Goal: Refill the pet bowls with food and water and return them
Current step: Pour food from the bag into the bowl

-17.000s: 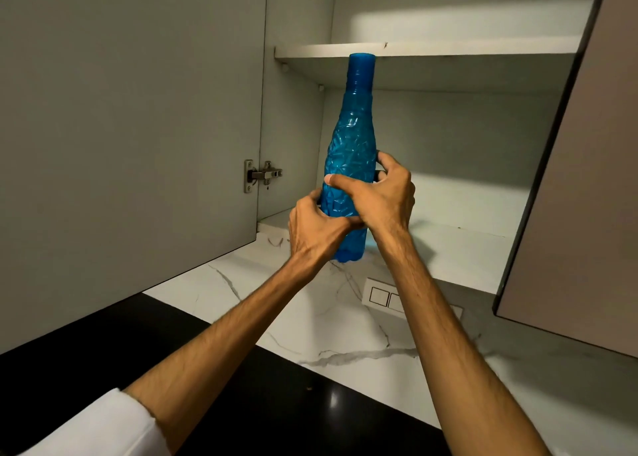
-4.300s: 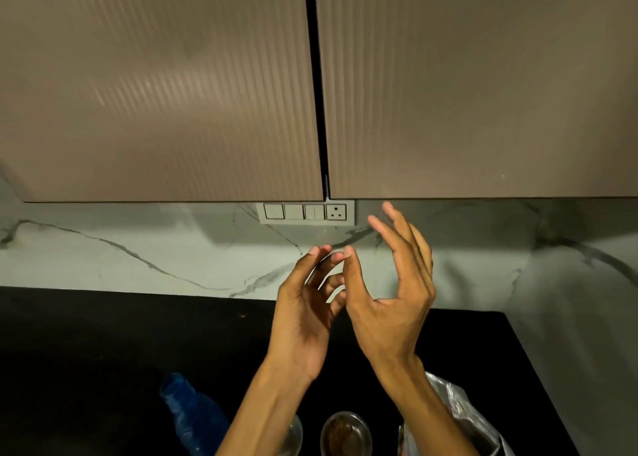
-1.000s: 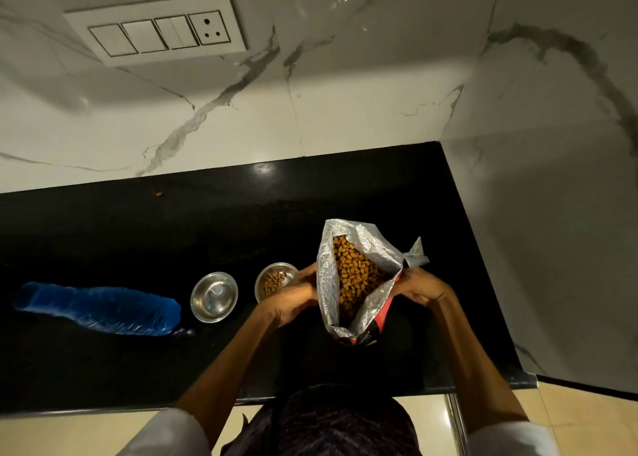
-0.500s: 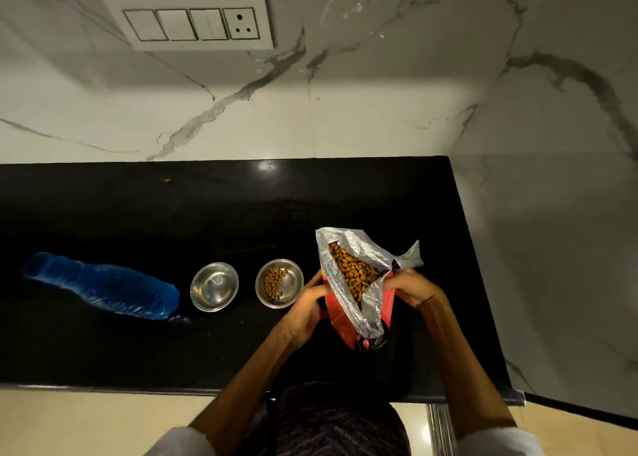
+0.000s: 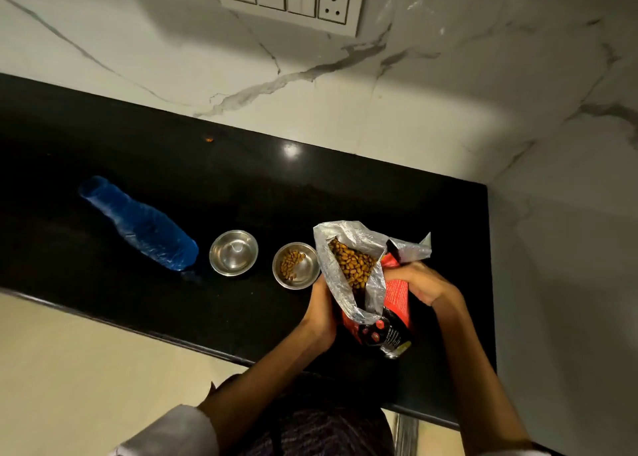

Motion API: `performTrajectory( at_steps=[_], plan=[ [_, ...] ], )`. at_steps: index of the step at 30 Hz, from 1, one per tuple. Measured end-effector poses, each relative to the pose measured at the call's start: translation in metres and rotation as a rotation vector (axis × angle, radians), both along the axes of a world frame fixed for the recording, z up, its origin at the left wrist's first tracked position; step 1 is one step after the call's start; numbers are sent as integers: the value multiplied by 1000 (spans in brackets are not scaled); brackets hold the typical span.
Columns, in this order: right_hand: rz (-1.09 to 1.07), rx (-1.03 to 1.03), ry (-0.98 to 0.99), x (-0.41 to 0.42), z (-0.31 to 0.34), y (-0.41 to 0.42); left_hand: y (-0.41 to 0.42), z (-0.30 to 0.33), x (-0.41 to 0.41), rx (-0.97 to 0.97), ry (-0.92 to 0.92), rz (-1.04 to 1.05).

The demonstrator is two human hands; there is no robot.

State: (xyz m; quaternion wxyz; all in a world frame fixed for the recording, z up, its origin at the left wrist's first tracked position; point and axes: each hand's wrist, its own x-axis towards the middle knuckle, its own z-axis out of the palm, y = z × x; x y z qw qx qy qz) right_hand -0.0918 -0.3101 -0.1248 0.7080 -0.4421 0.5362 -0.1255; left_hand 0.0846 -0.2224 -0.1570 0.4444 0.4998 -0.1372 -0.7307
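Since half a second ago the food bag (image 5: 374, 283) has tipped upright; left hand (image 5: 322, 309) and right hand (image 5: 419, 283) both clamp its sides. Food bowl (image 5: 296, 265), touching the bag's left, holds only some kibble. Water bowl (image 5: 233, 252), further left, looks empty. Blue bottle (image 5: 138, 224) lies beyond, unused. Nothing blocks pouring.

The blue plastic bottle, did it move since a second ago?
No. The blue plastic bottle is in the same spot on the black counter, just left of the empty steel bowl. Only the camera shifted.
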Motion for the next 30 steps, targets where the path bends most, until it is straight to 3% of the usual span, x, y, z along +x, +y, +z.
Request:
performTrajectory(
  at_steps=[6, 19, 30],
  plan=[
    [28, -7, 51, 10, 2, -1, 1, 7, -1, 95, 84, 142],
    [69, -81, 182, 27, 5, 8, 3, -3, -9, 238, 179, 225],
    [118, -126, 155, 43, 16, 1, 3, 2, -9, 224, 259, 261]
  ],
)
